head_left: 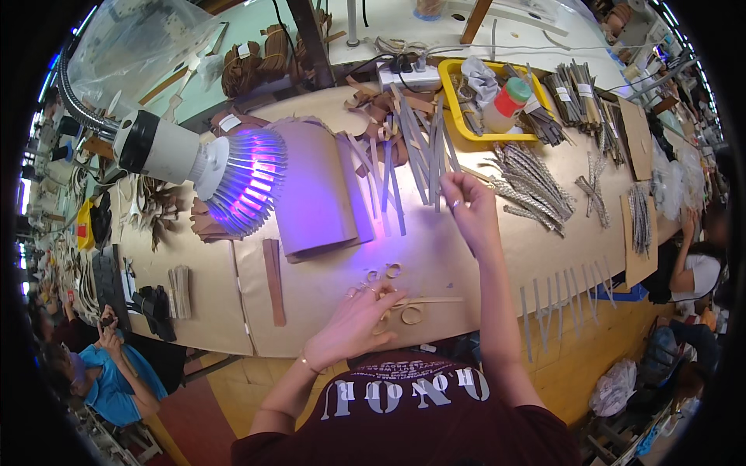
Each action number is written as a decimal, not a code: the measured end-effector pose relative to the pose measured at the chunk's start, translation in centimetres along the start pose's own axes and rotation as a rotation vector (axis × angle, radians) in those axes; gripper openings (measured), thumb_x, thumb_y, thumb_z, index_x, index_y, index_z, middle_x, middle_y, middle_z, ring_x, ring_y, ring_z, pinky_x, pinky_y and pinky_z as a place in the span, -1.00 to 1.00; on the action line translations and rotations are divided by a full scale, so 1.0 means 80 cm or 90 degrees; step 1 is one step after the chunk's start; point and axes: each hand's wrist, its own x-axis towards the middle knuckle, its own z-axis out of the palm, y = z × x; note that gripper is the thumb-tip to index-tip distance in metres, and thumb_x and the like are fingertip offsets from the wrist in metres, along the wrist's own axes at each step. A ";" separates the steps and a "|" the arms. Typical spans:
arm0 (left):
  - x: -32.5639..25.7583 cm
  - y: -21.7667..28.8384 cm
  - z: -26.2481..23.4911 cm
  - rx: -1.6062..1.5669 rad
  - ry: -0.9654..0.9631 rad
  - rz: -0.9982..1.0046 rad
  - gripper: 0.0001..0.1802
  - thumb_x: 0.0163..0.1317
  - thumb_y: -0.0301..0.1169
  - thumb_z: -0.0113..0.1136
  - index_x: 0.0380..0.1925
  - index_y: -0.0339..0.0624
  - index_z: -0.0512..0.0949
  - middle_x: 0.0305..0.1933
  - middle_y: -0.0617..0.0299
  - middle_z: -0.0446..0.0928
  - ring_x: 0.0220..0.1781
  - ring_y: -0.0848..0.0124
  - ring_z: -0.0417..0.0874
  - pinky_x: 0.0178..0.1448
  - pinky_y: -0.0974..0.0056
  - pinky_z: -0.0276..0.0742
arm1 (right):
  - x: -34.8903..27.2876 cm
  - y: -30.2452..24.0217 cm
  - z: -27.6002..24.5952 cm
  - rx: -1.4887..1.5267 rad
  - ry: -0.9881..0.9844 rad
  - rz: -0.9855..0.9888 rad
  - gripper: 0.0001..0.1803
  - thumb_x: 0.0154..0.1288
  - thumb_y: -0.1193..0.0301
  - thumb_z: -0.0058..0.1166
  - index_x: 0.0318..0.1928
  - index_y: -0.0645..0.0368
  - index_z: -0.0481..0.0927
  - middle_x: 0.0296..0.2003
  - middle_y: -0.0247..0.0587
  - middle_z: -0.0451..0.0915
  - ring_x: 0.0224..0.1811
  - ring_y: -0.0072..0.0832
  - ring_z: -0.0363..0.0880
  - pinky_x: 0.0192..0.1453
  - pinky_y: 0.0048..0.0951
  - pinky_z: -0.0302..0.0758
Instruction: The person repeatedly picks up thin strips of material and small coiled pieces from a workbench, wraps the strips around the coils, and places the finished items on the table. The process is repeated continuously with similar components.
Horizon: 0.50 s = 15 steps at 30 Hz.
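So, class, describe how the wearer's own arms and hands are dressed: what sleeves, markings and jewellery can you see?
Short, dark maroon sleeves belong to a shirt with pale lettering. Both forearms are bare. The left hand, ungloved, has a thin bracelet at its wrist. The right hand, also ungloved, wears a ring.

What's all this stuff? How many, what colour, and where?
Ribbed metal lamp: one, silver, left of centre
Curved sheet: one, brown, beside lamp
Flat narrow strips: many, grey, upper centre
Patterned narrow strips: many, silver-grey, right
Rectangular plastic tray: one, yellow, upper right
Green-lidded jar: one, clear and red, in tray
Curled thin strips: several, tan, lower centre
Covered table: one, brown, across the middle
Co-workers: at least two, wearing blue and white, edges
Left hand: one, bare, at the tan strips
Right hand: one, bare, by grey strips
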 end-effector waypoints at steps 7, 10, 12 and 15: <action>0.034 0.003 -0.046 -0.432 0.330 -0.112 -0.62 0.19 -0.46 0.35 0.03 -0.25 0.62 -0.19 0.19 0.64 -0.25 0.43 0.62 -0.13 0.34 0.51 | -0.079 -0.057 0.001 -0.068 -0.176 -0.039 -0.87 0.37 0.50 0.15 -0.18 0.34 0.63 -0.41 -0.34 0.64 -0.34 -0.65 0.52 -0.16 -0.56 0.47; 0.059 0.012 -0.036 -0.584 0.448 -0.126 -0.71 0.20 -0.53 0.34 -0.05 -0.28 0.66 -0.25 0.19 0.66 -0.33 0.51 0.60 -0.24 0.41 0.52 | -0.095 -0.075 0.004 -0.099 -0.208 -0.081 -0.86 0.33 0.53 0.17 -0.14 0.32 0.63 -0.38 -0.20 0.68 -0.29 -0.50 0.64 -0.10 -0.48 0.54; 0.063 0.021 -0.029 -0.713 0.446 -0.134 -0.72 0.18 -0.57 0.34 -0.07 -0.27 0.67 -0.24 0.19 0.67 -0.34 0.51 0.59 -0.26 0.40 0.53 | -0.099 -0.083 0.007 -0.125 -0.172 -0.141 -0.84 0.30 0.52 0.21 -0.13 0.30 0.63 -0.33 -0.18 0.65 -0.30 -0.46 0.60 -0.13 -0.46 0.52; 0.068 0.023 -0.027 -0.296 0.583 0.038 -0.68 0.10 -0.63 0.37 -0.09 -0.23 0.69 -0.23 0.17 0.67 -0.34 0.46 0.61 -0.30 0.38 0.53 | -0.105 -0.095 0.014 -0.192 -0.045 -0.207 -0.84 0.28 0.53 0.22 -0.14 0.30 0.63 -0.31 -0.19 0.61 -0.30 -0.50 0.55 -0.16 -0.47 0.49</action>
